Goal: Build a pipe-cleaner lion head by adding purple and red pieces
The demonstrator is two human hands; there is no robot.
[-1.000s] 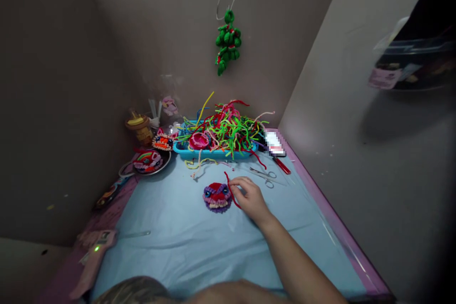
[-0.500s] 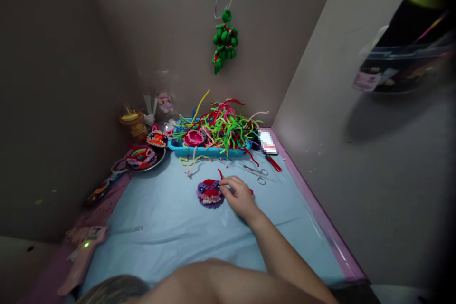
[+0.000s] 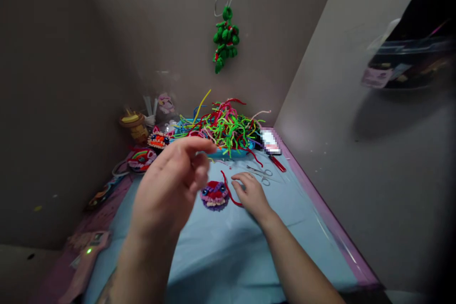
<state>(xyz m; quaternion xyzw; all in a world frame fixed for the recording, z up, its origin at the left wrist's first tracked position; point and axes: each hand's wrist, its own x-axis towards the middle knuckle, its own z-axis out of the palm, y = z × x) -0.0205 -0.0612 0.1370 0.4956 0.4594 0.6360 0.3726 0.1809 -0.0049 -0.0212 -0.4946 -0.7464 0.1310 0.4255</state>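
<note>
My left hand (image 3: 170, 187) is raised close to the camera, slightly blurred, its index finger stretched out and the others loosely bent. Nothing shows in it. On the blue cloth lies a small round crocheted face (image 3: 214, 194) in red, purple and pink, with dark blue eyes. Just right of it a loose red strand (image 3: 231, 190) lies in a curve. My right hand (image 3: 249, 192) rests beside that strand, thumb and fingers apart, with no object between them.
At the back, a blue tray (image 3: 228, 153) overflows with colourful yarn strands (image 3: 228, 126). Scissors (image 3: 261, 174), a red-handled tool (image 3: 277, 163) and a phone (image 3: 271, 141) lie on the right. Crocheted pieces (image 3: 141, 157) sit at the left. A green crocheted tree (image 3: 226, 40) hangs above.
My left hand has come up into view from below. My right hand has moved slightly right, off the crocheted face, and the red strand now shows along its length.
</note>
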